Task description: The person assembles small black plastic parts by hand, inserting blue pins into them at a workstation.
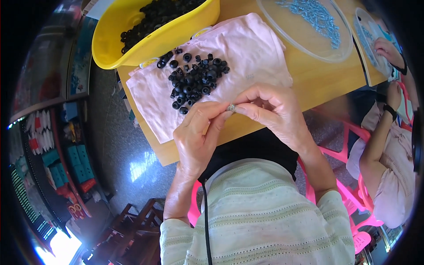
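Just above the table's near edge, my left hand (pixel 194 137) and my right hand (pixel 280 117) meet fingertip to fingertip. Between their thumbs and forefingers is pinched a small silvery piece (pixel 231 107), too small to make out its kind. Both hands are closed on it. Beyond my left hand, a heap of small black ring-shaped and knobbed parts (pixel 201 79) lies on a folded pink cloth (pixel 258 48). A few silvery bits (pixel 250 77) rest on the cloth past my right hand.
A yellow tub (pixel 104 42) of black parts (pixel 161 20) stands at the far left. Far right, a clear round tray (pixel 304 55) holds light blue small pieces (pixel 316 17). Another person's hand (pixel 388 51) is at a second tray. Pink chairs (pixel 338 152) stand at right.
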`<move>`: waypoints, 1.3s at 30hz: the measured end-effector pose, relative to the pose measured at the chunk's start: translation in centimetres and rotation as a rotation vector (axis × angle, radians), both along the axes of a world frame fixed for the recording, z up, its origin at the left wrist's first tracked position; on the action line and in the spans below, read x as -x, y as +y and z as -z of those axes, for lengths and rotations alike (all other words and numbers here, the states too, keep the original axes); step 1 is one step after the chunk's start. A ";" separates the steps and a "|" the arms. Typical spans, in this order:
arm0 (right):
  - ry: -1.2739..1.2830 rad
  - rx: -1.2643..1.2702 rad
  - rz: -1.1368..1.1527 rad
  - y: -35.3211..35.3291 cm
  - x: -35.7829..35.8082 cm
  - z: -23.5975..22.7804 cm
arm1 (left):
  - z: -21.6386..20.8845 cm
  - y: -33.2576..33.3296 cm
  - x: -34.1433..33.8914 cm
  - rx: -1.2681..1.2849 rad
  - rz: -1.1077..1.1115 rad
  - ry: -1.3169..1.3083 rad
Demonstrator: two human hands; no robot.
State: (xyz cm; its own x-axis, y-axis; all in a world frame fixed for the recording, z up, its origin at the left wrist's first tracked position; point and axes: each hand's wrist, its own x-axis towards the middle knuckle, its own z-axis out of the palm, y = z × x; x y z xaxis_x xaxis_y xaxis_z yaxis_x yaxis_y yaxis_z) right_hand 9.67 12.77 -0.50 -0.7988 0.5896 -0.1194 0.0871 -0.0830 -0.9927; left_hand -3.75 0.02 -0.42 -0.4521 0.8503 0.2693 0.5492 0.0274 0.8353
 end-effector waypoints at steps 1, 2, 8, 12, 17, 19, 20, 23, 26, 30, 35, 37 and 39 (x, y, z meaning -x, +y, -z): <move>0.022 0.004 0.008 -0.1 0.0 0.1 | 0.1 0.0 -0.1 0.001 -0.004 -0.002; 0.020 0.005 0.004 -0.1 0.0 0.1 | 0.2 -0.1 -0.2 0.014 -0.020 -0.136; 0.042 -0.241 0.027 -0.3 0.0 0.1 | -0.9 -0.1 -0.3 0.161 -0.100 -0.765; -0.008 -0.511 0.071 -0.1 0.0 0.2 | -0.4 -0.1 -0.4 0.178 -0.134 -0.691; -0.036 -0.605 0.115 0.2 -0.1 0.5 | 0.2 0.3 -0.4 0.166 -0.112 -0.293; -0.143 -0.838 0.132 0.4 -0.3 0.5 | 0.1 0.6 -0.6 0.210 -0.132 -0.149; -0.140 -0.838 0.131 0.5 -0.3 0.4 | 0.3 0.8 -0.7 0.203 -0.114 -0.070; -0.213 -1.107 0.122 0.8 -0.3 0.1 | 0.2 0.9 -0.9 0.205 -0.098 0.007; -0.283 -1.219 0.059 1.0 -0.3 -0.4 | -0.4 1.1 -0.5 0.217 -0.133 0.069; -0.299 -1.248 0.040 0.9 0.0 -0.5 | -1.0 2.3 1.0 0.165 -0.194 0.243; -0.260 -1.193 0.045 0.9 0.1 -0.3 | -1.6 3.9 2.3 0.167 -0.138 0.503; -0.249 -1.159 0.060 0.8 0.0 -0.2 | -1.7 4.1 2.7 0.200 -0.116 0.511; -0.254 -1.160 0.065 0.9 -0.1 -0.1 | -1.9 4.2 2.8 0.236 -0.093 0.520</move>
